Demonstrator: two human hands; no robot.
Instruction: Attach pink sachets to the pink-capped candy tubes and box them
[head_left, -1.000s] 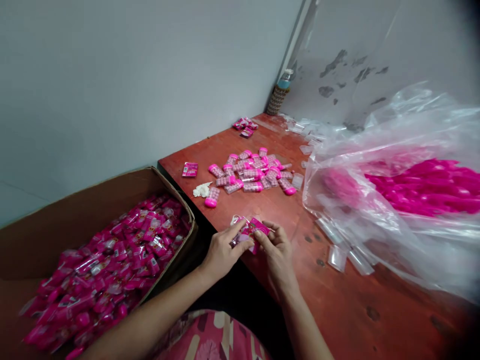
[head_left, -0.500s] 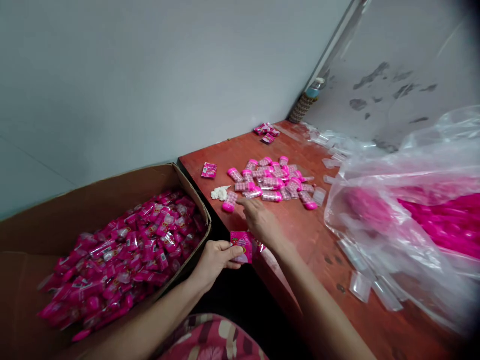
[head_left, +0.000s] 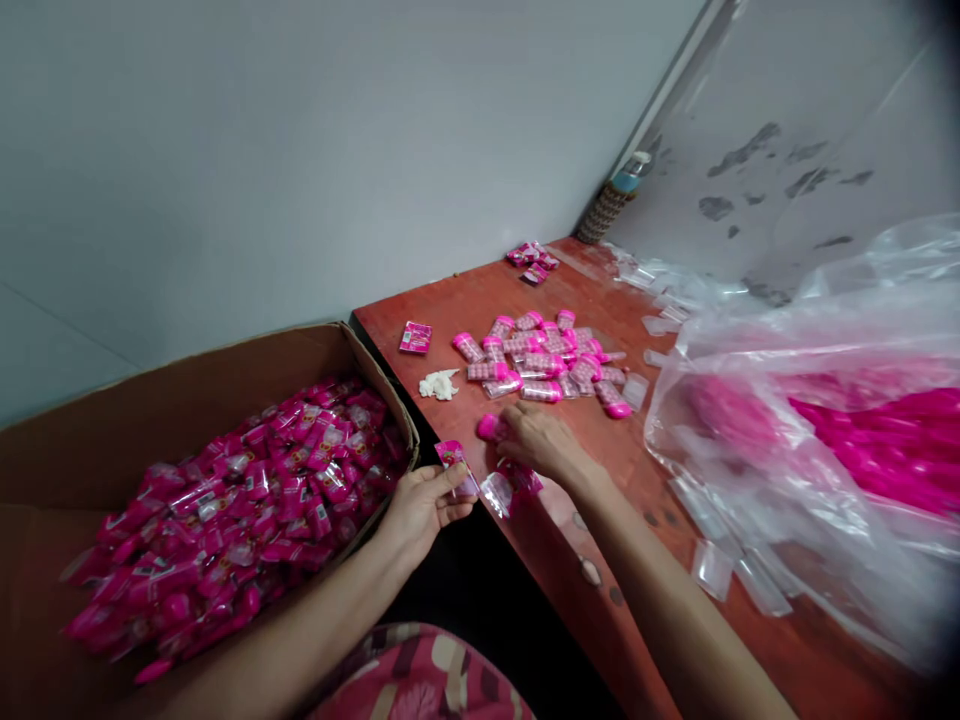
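Observation:
My left hand [head_left: 426, 508] pinches a small pink printed packet [head_left: 451, 456] between thumb and fingers, just off the table's edge. Close beside it, my right hand [head_left: 541, 440] has its fingers closed on a small pink-capped tube [head_left: 491, 428], mostly hidden by the hand. Below the right hand, at the edge, lie a clear plastic piece [head_left: 496, 494] and more pink packets [head_left: 527, 478]. Beyond the hands, a heap of clear tubes with pink caps and pink contents [head_left: 541, 364] lies on the red table [head_left: 637, 470].
At left stands a cardboard box [head_left: 375, 375] full of pink packets [head_left: 247, 500]. A crumpled white tissue [head_left: 439, 384] and a flat pink packet [head_left: 415, 337] lie near the table's corner. At right is a clear plastic bag [head_left: 720, 500] of pink pieces. A bottle [head_left: 611, 200] stands at the back.
My right hand has taken a pink-capped tube from beside the tissue and brought it back toward me. The packet in my left hand has shifted slightly left and tilted.

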